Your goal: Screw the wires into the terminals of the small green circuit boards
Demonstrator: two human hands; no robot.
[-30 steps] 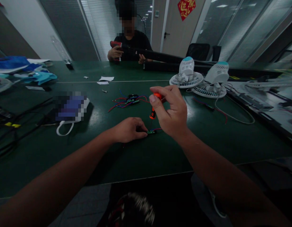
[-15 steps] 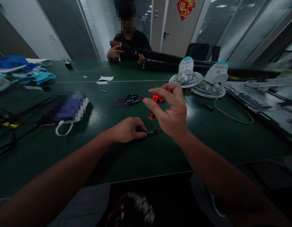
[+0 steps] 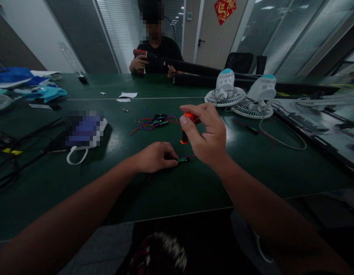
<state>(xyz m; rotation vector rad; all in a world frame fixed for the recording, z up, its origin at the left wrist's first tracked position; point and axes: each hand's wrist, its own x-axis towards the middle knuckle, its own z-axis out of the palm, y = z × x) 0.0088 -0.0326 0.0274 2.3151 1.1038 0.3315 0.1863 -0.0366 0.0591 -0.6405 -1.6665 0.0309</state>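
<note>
My left hand [image 3: 155,156] rests on the green table [image 3: 165,191] with its fingers pinched on a small green circuit board [image 3: 182,159] that trails thin wires. My right hand [image 3: 207,133] is closed round the orange handle of a small screwdriver [image 3: 185,128], held upright with its tip down over the board. Just beyond lies a second board with a tangle of red and blue wires [image 3: 155,122].
Two white desk fans [image 3: 225,89] [image 3: 259,97] lie at the right with cables. A blurred item with a white strap [image 3: 83,133] sits at the left, blue cloth [image 3: 36,89] far left. A person [image 3: 156,49] across the table holds a red tool and a long black bar.
My right hand's fingers have shifted on the screwdriver handle, as if twisting it; the thumb moved over the orange cap. The left hand and the board stay in place.
</note>
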